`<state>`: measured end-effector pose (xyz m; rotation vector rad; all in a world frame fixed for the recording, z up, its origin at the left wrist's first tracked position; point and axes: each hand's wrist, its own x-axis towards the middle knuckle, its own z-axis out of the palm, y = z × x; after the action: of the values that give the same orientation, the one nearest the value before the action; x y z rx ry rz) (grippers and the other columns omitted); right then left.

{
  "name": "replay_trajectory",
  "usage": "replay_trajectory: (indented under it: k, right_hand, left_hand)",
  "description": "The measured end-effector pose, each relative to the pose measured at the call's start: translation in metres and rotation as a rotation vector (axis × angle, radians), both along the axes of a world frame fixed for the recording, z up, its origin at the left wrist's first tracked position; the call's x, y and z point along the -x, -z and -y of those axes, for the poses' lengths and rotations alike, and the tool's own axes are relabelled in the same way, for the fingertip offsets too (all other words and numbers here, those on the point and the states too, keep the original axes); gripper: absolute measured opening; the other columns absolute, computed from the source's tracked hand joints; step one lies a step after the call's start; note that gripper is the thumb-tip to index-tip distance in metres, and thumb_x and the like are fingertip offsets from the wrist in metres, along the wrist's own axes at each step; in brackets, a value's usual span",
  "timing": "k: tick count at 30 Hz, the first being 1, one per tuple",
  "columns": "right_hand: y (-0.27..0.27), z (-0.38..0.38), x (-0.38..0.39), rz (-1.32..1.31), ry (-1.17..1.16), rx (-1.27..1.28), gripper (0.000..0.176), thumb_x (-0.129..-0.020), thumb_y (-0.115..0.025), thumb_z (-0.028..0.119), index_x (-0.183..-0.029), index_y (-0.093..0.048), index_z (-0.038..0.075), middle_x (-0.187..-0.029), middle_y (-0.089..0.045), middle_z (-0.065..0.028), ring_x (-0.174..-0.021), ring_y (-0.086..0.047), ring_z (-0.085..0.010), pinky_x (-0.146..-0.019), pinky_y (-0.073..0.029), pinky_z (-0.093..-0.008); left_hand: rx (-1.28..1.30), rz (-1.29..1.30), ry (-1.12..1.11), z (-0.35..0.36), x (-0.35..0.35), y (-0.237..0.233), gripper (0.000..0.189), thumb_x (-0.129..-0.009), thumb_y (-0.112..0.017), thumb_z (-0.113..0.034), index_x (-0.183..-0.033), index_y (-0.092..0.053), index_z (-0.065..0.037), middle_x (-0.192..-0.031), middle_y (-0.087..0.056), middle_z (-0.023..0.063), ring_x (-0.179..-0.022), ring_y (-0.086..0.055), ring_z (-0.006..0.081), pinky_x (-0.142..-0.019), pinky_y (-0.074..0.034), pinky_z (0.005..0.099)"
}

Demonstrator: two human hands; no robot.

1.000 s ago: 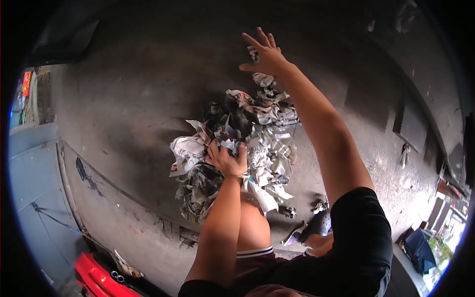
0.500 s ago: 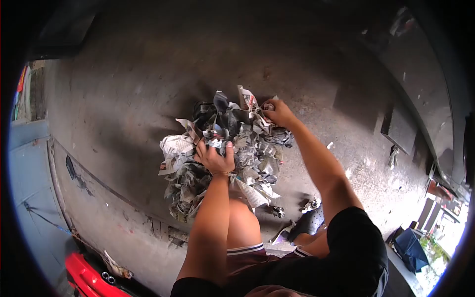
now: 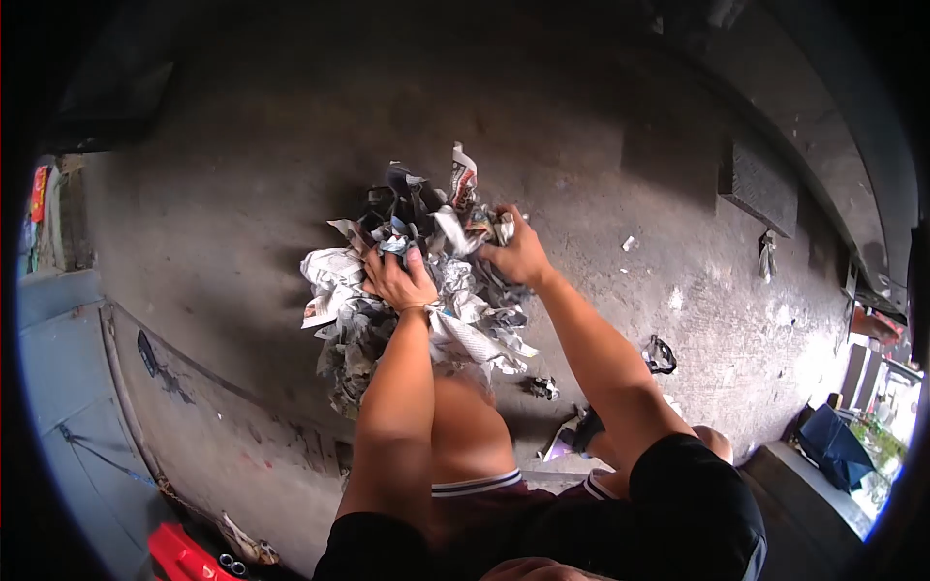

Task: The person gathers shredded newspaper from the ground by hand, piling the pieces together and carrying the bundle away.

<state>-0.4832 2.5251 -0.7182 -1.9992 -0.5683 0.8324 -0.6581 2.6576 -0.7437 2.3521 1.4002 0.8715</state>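
A heap of crumpled newspaper (image 3: 334, 276), grey and white with some printed pieces, lies on the concrete floor in front of my knees. My left hand (image 3: 399, 283) rests on the middle of the heap, its thumb and fingers curled around crumpled paper. At the heap's right side, my right hand (image 3: 521, 254) has its fingers bent around a wad of newspaper (image 3: 504, 229). Part of that wad is hidden by the hand. A printed sheet (image 3: 464, 174) sticks up at the far side. Dark crumpled pieces (image 3: 412, 189) stand beside it.
Small paper balls (image 3: 544, 387) and a black loop-shaped scrap (image 3: 661, 355) lie on the floor near my legs. A dark flat block (image 3: 760, 189) sits at the right. A red object (image 3: 184, 554) is at the lower left, near a blue-grey metal panel (image 3: 68, 358).
My right hand has moved left and slightly downward over the heap, with newspaper in its fingers. The left hand stays on the paper. The whole view has shifted a little.
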Motion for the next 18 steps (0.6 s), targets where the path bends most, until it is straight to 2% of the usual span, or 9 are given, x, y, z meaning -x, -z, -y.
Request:
replay_trajectory:
  k: [2, 3, 6, 7, 8, 9, 11, 15, 18]
  right_hand:
    - [-0.047, 0.005, 0.026, 0.089, -0.052, -0.187, 0.066, -0.069, -0.082, 0.025, -0.126, -0.055, 0.006, -0.096, -0.070, -0.0263, -0.098, -0.069, -0.0394, -0.089, -0.052, -0.0441]
    - [-0.070, 0.006, 0.040, 0.041, -0.070, -0.109, 0.059, -0.070, -0.079, 0.023, -0.122, -0.056, 0.006, -0.097, -0.069, -0.0274, -0.097, -0.069, -0.0414, -0.087, -0.052, -0.0448]
    - [-0.087, -0.001, 0.070, 0.123, -0.128, -0.164, 0.057, -0.072, -0.078, 0.022, -0.121, -0.056, 0.004, -0.099, -0.070, -0.0290, -0.094, -0.069, -0.0448, -0.087, -0.053, -0.0474]
    - [-0.097, -0.009, 0.077, 0.112, -0.191, -0.097, 0.060, -0.073, -0.077, 0.020, -0.126, -0.055, 0.004, -0.104, -0.070, -0.0267, -0.101, -0.069, -0.0431, -0.091, -0.053, -0.0453]
    - [-0.098, -0.016, 0.087, 0.135, -0.286, -0.101, 0.066, -0.076, -0.075, 0.028, -0.131, -0.050, 0.001, -0.102, -0.070, -0.0274, -0.099, -0.068, -0.0438, -0.090, -0.054, -0.0465]
    - [-0.137, -0.025, 0.093, 0.054, -0.420, 0.067, 0.074, -0.081, -0.072, 0.043, -0.135, -0.045, 0.000, -0.110, -0.067, -0.0308, -0.099, -0.068, -0.0446, -0.089, -0.054, -0.0489]
    - [-0.137, -0.040, 0.138, 0.239, -0.619, 0.041, 0.091, -0.086, -0.060, 0.070, -0.141, -0.041, 0.000, -0.122, -0.054, -0.0329, -0.107, -0.062, -0.0497, -0.092, -0.052, -0.0545]
    - [-0.095, -0.076, 0.200, 0.242, -0.696, 0.088, 0.065, -0.105, -0.035, 0.054, -0.144, -0.036, 0.002, -0.128, -0.054, -0.0304, -0.122, -0.056, -0.0461, -0.107, -0.043, -0.0495]
    - [-0.062, -0.093, 0.208, -0.012, -0.740, 0.040, 0.055, -0.107, -0.035, 0.047, -0.141, -0.037, 0.003, -0.131, -0.057, -0.0313, -0.126, -0.055, -0.0440, -0.108, -0.042, -0.0473]
  left_hand:
    - [0.024, -0.010, -0.030, -0.003, 0.007, 0.011, 0.056, -0.095, -0.049, -0.053, -0.117, -0.069, -0.005, -0.142, -0.051, 0.0213, -0.132, -0.045, 0.0428, -0.102, -0.027, 0.0569]
    - [0.038, -0.012, -0.033, -0.007, 0.011, 0.026, 0.055, -0.093, -0.052, -0.052, -0.117, -0.068, -0.006, -0.142, -0.052, 0.0209, -0.133, -0.045, 0.0423, -0.103, -0.028, 0.0564]
    - [0.082, -0.001, 0.009, -0.010, 0.016, 0.018, 0.057, -0.082, -0.066, -0.048, -0.125, -0.065, -0.010, -0.143, -0.052, 0.0187, -0.136, -0.044, 0.0387, -0.106, -0.031, 0.0547]
    - [0.075, 0.008, 0.016, -0.020, 0.024, 0.056, 0.054, -0.087, -0.063, -0.045, -0.128, -0.063, -0.010, -0.141, -0.053, 0.0154, -0.134, -0.047, 0.0348, -0.106, -0.034, 0.0514]
    - [0.068, 0.018, 0.024, -0.030, 0.032, 0.094, 0.050, -0.093, -0.060, -0.042, -0.132, -0.060, -0.010, -0.139, -0.055, 0.0121, -0.132, -0.050, 0.0309, -0.107, -0.037, 0.0481]
    - [0.162, 0.092, 0.052, -0.033, 0.036, 0.088, 0.049, -0.094, -0.059, -0.040, -0.133, -0.059, -0.010, -0.139, -0.055, 0.0113, -0.131, -0.050, 0.0297, -0.106, -0.037, 0.0468]
    - [0.587, 0.373, 0.131, -0.044, 0.059, 0.056, 0.047, -0.096, -0.057, -0.035, -0.135, -0.057, -0.009, -0.138, -0.055, 0.0099, -0.129, -0.051, 0.0273, -0.105, -0.039, 0.0442]
    - [1.171, 0.676, 0.206, -0.059, 0.127, 0.032, 0.044, -0.099, -0.053, -0.026, -0.139, -0.052, -0.007, -0.137, -0.056, 0.0071, -0.125, -0.052, 0.0225, -0.104, -0.042, 0.0390]
    - [1.196, 0.665, 0.187, -0.059, 0.176, 0.020, 0.042, -0.102, -0.050, -0.019, -0.142, -0.048, -0.006, -0.135, -0.056, 0.0049, -0.123, -0.053, 0.0190, -0.102, -0.044, 0.0352]
